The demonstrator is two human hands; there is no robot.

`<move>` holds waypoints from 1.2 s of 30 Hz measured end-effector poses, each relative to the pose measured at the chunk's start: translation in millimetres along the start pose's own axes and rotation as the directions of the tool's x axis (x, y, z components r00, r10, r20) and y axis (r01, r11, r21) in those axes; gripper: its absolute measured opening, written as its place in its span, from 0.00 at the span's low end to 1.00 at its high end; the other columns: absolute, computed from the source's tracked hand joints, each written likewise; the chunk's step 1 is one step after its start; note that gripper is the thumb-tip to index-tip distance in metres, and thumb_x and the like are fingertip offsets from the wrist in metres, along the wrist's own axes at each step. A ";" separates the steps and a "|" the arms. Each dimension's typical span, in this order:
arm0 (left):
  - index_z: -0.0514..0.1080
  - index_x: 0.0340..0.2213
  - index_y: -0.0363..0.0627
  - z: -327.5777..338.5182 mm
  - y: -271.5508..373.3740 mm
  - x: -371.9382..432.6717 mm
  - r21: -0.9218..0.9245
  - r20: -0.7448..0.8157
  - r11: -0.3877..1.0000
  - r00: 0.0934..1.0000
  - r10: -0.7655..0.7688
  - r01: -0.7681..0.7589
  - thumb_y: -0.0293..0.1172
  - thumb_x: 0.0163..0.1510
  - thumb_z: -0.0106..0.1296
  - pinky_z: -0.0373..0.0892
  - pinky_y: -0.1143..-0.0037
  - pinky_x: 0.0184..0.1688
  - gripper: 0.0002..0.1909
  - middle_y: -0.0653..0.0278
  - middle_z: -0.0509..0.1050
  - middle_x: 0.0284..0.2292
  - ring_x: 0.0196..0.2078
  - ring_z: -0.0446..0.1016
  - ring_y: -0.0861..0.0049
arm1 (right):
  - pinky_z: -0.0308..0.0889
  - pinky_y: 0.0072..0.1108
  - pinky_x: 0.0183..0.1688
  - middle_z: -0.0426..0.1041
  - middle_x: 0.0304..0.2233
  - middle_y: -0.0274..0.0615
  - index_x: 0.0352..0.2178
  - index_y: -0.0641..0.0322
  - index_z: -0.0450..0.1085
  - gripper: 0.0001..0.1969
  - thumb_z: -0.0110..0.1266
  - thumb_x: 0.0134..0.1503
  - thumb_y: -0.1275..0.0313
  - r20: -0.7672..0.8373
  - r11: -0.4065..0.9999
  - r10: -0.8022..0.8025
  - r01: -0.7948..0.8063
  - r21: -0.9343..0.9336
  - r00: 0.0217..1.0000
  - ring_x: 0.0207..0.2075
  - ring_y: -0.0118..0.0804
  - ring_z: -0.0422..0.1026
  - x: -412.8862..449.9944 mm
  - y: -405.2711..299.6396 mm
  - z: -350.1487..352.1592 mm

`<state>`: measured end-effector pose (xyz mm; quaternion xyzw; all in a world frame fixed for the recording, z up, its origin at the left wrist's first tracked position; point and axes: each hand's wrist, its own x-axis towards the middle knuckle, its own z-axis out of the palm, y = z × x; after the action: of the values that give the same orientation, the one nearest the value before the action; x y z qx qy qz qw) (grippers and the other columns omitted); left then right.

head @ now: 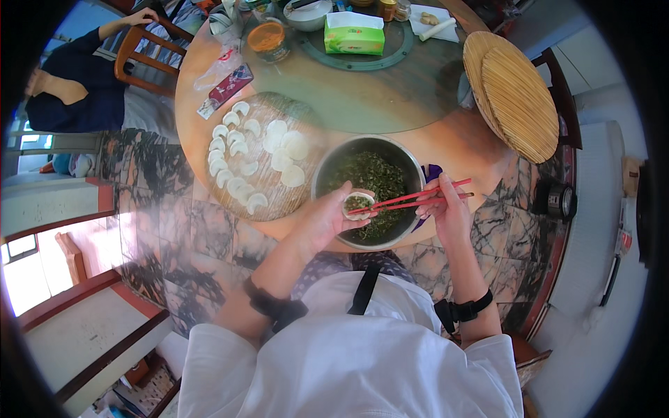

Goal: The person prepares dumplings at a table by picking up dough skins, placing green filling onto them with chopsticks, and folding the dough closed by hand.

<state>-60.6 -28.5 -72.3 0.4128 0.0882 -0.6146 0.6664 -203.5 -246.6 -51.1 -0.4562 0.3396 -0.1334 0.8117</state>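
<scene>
My left hand (334, 211) cups a round dumpling wrapper (347, 205) that carries a mound of green filling. A pair of red chopsticks (413, 198) is gripped in my right hand (448, 206), their tips touching the filling on the wrapper. Both hands are over the near part of a steel bowl (317, 175), which holds chopped green filling (373, 170). To the left, a round wooden board (282, 205) bears several folded, crescent-shaped dumplings (217, 155) and several flat wrappers (292, 176).
Beyond the board lie a dark red patterned packet (230, 86) and a plastic bag (217, 73). A green tissue pack (354, 39) rests on the glass turntable (366, 64). Round woven trays (517, 104) lean at the right edge. A seated person (78, 99) is at the far left.
</scene>
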 end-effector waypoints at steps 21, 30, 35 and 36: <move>0.65 0.50 0.34 7.3 5.5 4.5 -0.066 0.040 0.998 0.999 0.025 -0.022 0.49 0.67 0.34 0.74 0.68 0.49 0.27 0.52 0.73 0.47 0.50 0.75 0.63 | 0.71 0.20 0.22 0.75 0.23 0.47 0.31 0.66 0.70 0.19 0.41 0.67 0.61 -0.048 0.989 0.008 -0.001 0.145 0.999 0.19 0.33 0.75 7.5 14.0 -10.8; 0.66 0.51 0.35 7.7 5.3 4.3 -0.033 0.027 0.998 0.998 0.053 -0.052 0.49 0.67 0.35 0.73 0.71 0.49 0.27 0.54 0.73 0.47 0.50 0.75 0.65 | 0.70 0.21 0.21 0.75 0.22 0.46 0.30 0.67 0.70 0.19 0.41 0.67 0.62 -0.004 0.997 -0.071 0.072 0.040 0.997 0.18 0.34 0.75 0.9 2.1 -7.3; 0.66 0.51 0.35 5.5 1.8 1.1 -0.018 0.022 0.996 0.996 0.087 -0.087 0.49 0.66 0.36 0.72 0.72 0.51 0.27 0.55 0.72 0.48 0.51 0.74 0.67 | 0.70 0.21 0.21 0.75 0.21 0.46 0.30 0.67 0.70 0.19 0.41 0.67 0.62 -0.043 0.997 -0.076 0.077 0.031 0.996 0.18 0.34 0.75 -3.4 -2.7 -2.5; 0.66 0.51 0.35 4.6 0.6 1.8 -0.005 0.021 0.995 0.995 0.102 -0.102 0.50 0.66 0.36 0.72 0.72 0.51 0.28 0.55 0.72 0.48 0.51 0.74 0.67 | 0.70 0.21 0.21 0.75 0.21 0.46 0.30 0.67 0.70 0.19 0.41 0.67 0.62 -0.042 0.997 -0.075 0.077 0.030 0.996 0.18 0.34 0.75 -3.1 -2.5 -1.2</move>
<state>-61.4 -32.9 -70.2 0.4086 0.0612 -0.5842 0.6986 -206.4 -247.1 -48.1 -0.4530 0.3363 -0.1789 0.8060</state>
